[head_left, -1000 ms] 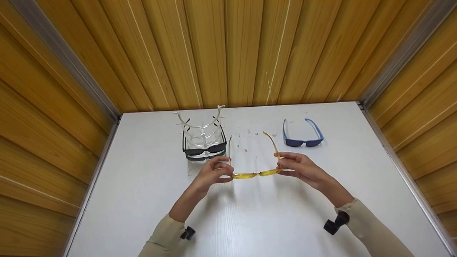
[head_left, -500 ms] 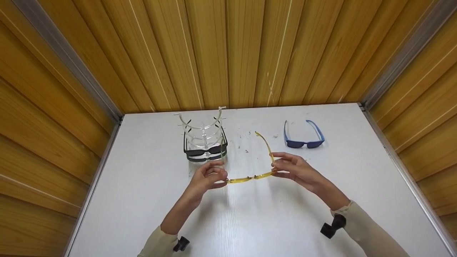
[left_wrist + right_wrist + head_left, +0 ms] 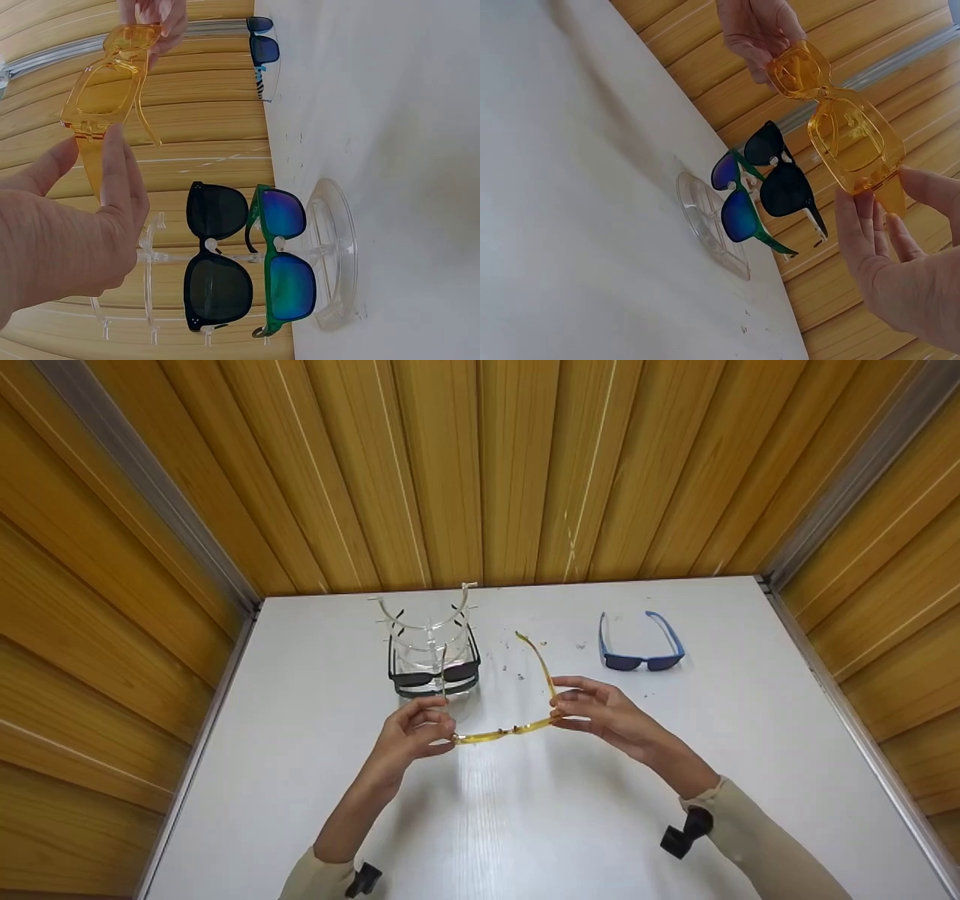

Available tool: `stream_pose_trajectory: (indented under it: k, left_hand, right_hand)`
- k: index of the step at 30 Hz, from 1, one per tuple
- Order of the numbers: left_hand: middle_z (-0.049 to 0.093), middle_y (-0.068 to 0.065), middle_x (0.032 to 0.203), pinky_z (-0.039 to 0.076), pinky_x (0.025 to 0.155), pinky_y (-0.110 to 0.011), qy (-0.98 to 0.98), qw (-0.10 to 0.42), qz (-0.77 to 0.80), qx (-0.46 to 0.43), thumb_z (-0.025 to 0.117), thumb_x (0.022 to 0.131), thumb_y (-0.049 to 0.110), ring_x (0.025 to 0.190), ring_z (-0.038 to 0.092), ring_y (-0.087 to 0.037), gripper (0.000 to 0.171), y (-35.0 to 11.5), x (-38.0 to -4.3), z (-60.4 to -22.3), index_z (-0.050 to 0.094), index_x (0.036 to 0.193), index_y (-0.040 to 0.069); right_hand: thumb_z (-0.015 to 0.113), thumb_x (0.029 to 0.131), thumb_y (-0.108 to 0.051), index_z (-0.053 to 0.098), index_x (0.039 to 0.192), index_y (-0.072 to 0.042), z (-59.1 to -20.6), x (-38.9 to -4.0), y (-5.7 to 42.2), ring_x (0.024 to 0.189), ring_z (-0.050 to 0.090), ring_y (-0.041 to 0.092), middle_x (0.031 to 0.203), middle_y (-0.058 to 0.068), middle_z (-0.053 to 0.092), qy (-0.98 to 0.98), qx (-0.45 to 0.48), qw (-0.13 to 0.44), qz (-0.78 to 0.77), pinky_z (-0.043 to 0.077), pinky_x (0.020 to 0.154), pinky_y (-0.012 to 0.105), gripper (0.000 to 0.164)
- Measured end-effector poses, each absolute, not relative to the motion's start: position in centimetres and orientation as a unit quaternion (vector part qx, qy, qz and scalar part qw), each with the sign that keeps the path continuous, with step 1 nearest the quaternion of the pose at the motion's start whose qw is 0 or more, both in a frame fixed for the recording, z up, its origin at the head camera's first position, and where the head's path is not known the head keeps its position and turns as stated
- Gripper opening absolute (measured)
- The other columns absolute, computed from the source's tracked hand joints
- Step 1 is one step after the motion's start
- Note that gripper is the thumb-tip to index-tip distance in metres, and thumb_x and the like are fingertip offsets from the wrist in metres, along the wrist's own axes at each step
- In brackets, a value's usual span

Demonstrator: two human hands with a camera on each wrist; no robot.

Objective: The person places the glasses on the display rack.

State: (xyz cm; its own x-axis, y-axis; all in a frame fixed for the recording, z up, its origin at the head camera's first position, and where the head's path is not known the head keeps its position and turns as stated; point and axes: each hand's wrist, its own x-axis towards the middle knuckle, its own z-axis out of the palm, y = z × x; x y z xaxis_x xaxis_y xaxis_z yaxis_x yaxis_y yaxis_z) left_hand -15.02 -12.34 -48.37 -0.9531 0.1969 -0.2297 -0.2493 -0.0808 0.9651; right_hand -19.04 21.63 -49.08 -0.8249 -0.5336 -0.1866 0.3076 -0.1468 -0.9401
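Note:
Yellow see-through sunglasses are held in the air between both hands, temples unfolded and pointing away from me. My left hand pinches the left hinge corner, and my right hand pinches the right one. Just beyond the left hand stands a clear display rack. Black sunglasses hang on it, with green-framed sunglasses with blue-green mirrored lenses below them. In the head view the yellow left temple overlaps the rack. The rack's upper tiers carry no glasses.
Blue sunglasses stand with temples unfolded on the white table at the back right. Small dark specks mark the tabletop between them and the rack. Wood-panelled walls enclose the back and sides.
Both hands have moved left with the yellow sunglasses, bringing them nearer to the front of the rack. The rack and the blue sunglasses stay in place.

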Motion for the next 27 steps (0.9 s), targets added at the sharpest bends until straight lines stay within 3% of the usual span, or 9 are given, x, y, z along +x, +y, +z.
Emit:
stream_pose_trajectory:
  k: [27]
  left_hand:
    - [0.067,-0.004,0.102,0.064,0.09,-0.043,0.672,0.102,0.731,-0.064,0.074,0.09,0.005,0.092,0.072,-0.021,0.043,-15.7,-15.5,-47.4,0.06,0.131,0.004]
  right_hand:
    - [0.062,0.1,-0.007,0.05,0.143,0.0,-47.9,-21.2,16.7,0.11,0.068,0.014,0.114,0.0,0.067,0.592,-0.093,0.266,-0.755,0.055,0.107,0.036,0.045]
